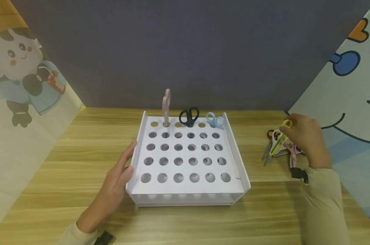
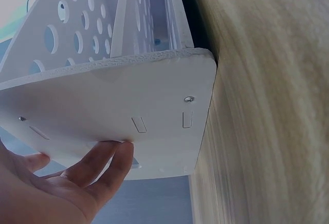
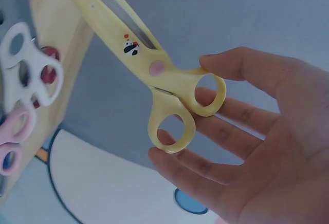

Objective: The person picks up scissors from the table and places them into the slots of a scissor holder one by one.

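My right hand (image 1: 307, 136) pinches a pair of yellow scissors (image 3: 141, 62) by the finger loops, above a small pile at the right of the table. A panda picture decorates their yellow body. In the head view, my left hand (image 1: 114, 180) touches the left side panel of a white holed rack (image 1: 185, 187); the left wrist view shows its fingertips at that panel. Standing in the rack's back row are pale pink scissors (image 1: 165, 109), black scissors (image 1: 189, 117) and light blue scissors (image 1: 215, 120), handles up, blades mostly hidden.
Beneath the right hand lie white scissors (image 3: 31, 64), pink scissors (image 1: 292, 153) and red-handled scissors (image 1: 269, 133), partly overlapping. A dark grey panel (image 1: 185, 54) closes off the back of the wooden table (image 1: 90, 143). Walls with cartoon pictures flank both sides.
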Available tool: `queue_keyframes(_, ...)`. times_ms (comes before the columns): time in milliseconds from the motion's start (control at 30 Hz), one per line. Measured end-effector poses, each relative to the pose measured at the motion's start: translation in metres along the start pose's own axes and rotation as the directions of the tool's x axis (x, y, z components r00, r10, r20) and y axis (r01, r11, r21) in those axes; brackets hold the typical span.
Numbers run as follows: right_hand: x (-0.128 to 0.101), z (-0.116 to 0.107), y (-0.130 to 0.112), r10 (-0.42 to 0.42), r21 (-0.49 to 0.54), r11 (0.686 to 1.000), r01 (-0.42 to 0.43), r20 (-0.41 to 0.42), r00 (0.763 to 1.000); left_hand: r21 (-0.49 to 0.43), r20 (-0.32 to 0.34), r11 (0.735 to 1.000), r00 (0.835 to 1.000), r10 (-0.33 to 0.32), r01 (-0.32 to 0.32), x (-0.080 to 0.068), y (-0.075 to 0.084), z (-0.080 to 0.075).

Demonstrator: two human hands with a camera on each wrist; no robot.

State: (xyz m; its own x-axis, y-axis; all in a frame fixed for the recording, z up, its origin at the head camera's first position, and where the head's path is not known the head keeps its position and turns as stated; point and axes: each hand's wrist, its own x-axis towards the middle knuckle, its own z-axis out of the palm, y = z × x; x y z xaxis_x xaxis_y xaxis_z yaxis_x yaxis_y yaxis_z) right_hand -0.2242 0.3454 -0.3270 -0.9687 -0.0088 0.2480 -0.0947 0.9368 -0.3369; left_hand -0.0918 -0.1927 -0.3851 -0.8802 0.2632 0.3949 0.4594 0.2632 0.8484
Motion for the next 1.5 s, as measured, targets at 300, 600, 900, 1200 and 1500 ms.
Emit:
queue_keyframes(300,-0.002,-0.008,-0.025,-0.049,-0.010,0.999,0.048,-0.049,0.998,0.015,-0.006,1.000,1.000,0.007,-0.007,0.000,0.002,0.000)
queue_keyframes(600,-0.008,-0.013,-0.042,-0.085,0.008,0.996,0.086,-0.082,0.993,0.016,-0.001,1.000,1.000,0.002,-0.002,0.000,0.000,0.000)
queue_keyframes(900,-0.017,-0.022,-0.064,-0.036,0.049,0.998,0.041,-0.097,0.995,0.022,0.000,1.000,1.000,0.006,-0.006,-0.001,-0.001,0.000)
queue_keyframes(1200,-0.026,-0.029,-0.082,-0.076,0.101,0.990,0.095,-0.176,0.981,0.033,0.005,0.999,1.000,0.013,-0.013,-0.001,-0.002,0.000)
queue_keyframes(1500,-0.037,-0.032,-0.106,-0.179,0.106,0.970,0.219,-0.297,0.938,0.052,0.006,0.998,1.000,0.020,-0.020,-0.001,-0.001,-0.001)
